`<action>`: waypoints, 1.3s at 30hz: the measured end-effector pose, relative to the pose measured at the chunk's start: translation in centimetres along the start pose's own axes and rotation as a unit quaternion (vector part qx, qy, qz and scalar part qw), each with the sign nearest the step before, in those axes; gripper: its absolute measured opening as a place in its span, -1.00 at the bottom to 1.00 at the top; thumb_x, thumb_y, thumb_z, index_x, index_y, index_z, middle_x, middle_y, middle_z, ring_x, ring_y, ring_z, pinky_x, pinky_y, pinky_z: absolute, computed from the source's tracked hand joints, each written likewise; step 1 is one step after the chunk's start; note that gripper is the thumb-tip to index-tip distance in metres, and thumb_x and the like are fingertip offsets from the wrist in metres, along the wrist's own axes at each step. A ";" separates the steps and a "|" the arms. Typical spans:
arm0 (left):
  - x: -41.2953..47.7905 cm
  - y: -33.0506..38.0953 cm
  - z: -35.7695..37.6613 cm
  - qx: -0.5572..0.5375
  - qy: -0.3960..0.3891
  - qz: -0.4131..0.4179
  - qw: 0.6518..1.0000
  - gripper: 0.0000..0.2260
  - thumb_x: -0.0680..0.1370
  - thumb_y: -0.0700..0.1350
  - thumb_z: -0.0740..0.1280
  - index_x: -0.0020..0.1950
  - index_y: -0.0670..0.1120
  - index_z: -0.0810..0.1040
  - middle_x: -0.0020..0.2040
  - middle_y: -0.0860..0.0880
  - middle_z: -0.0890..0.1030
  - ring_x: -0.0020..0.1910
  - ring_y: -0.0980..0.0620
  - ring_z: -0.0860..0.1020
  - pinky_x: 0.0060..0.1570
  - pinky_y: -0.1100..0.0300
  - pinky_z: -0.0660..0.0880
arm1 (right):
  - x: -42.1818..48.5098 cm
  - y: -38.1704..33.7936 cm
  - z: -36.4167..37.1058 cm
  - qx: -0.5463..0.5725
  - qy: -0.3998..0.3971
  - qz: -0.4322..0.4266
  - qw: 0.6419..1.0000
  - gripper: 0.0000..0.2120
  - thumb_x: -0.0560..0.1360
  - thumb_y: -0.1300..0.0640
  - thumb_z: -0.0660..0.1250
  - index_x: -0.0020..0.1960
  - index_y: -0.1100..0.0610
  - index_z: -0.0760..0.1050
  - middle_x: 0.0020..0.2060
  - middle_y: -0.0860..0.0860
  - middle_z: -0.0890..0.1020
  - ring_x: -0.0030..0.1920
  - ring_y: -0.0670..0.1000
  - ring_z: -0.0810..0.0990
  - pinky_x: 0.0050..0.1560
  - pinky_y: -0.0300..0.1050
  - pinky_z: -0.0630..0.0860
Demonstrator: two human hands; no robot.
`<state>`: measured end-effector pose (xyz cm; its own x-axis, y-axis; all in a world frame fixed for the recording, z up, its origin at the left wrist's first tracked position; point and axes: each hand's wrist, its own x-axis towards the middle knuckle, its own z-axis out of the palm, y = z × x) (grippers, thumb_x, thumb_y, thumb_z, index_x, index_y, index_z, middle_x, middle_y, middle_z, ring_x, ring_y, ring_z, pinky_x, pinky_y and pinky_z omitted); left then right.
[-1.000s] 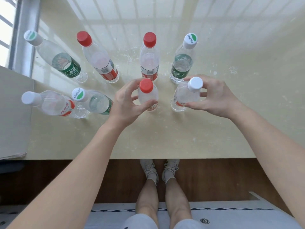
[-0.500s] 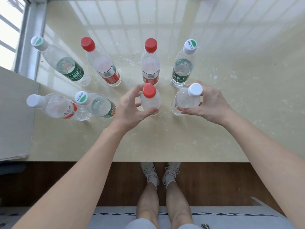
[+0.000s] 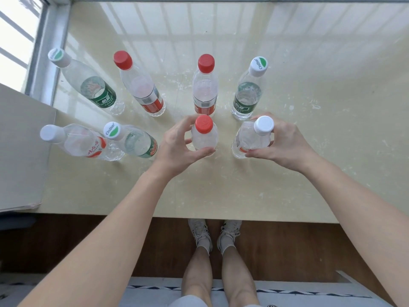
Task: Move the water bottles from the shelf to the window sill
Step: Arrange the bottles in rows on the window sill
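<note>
The left hand (image 3: 177, 147) hides the lower body of the clear plastic red-capped bottle (image 3: 204, 136); both forearms are cut off by the bottom edge.

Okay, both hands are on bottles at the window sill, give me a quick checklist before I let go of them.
1. Left hand wrapped around the red-capped bottle: ok.
2. Right hand wrapped around the white-capped bottle: ok.
3. Red-capped bottle's base resting on the window sill: cannot tell, the hand hides it.
4. White-capped bottle upright: cannot tell, it appears to lean, possibly from the wide lens.
5. Both held bottles clear of the sill's front edge: ok.
6. Gap to the back-row green-label bottle: not ok, it looks very close to the right-hand fingers.
</note>
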<state>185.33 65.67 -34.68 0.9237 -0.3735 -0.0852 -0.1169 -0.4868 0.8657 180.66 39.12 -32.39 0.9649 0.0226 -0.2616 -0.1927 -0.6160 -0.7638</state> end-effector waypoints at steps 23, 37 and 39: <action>-19.5 -1.3 -19.0 0.336 0.073 -0.057 0.937 -0.45 0.46 0.11 0.46 0.39 -0.04 0.45 0.33 0.03 0.52 0.24 0.01 0.54 0.05 -0.02 0.60 | -11.0 -13.8 10.7 -0.141 0.003 0.012 0.990 -0.40 0.42 -0.03 0.51 0.41 0.06 0.44 0.26 -0.02 0.55 0.20 0.09 0.58 0.13 0.08 0.57; -7.1 -8.4 -23.3 0.103 0.091 -0.119 0.983 -0.25 0.27 0.19 0.61 0.36 0.03 0.41 0.26 0.09 0.49 0.15 0.13 0.52 0.14 0.03 0.54 | 3.2 -19.6 18.7 0.013 0.004 0.056 0.998 -0.08 0.28 0.04 0.64 0.53 -0.04 0.27 0.34 -0.01 0.42 0.36 0.03 0.44 0.37 0.09 0.43; -6.4 -8.6 -23.1 0.102 0.087 -0.110 0.985 -0.36 0.27 0.16 0.61 0.25 0.03 0.48 0.18 0.11 0.55 0.08 0.14 0.55 0.11 0.01 0.55 | 3.7 -19.4 19.1 0.020 -0.001 0.047 0.999 -0.11 0.28 0.09 0.64 0.51 -0.04 0.30 0.31 -0.03 0.45 0.34 -0.01 0.45 0.36 0.07 0.44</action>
<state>188.89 90.51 -30.18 0.9815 -0.1084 -0.1581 0.0386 -0.6960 0.7170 184.58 66.16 -29.82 0.9420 -0.0326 -0.3339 -0.2893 -0.5830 -0.7592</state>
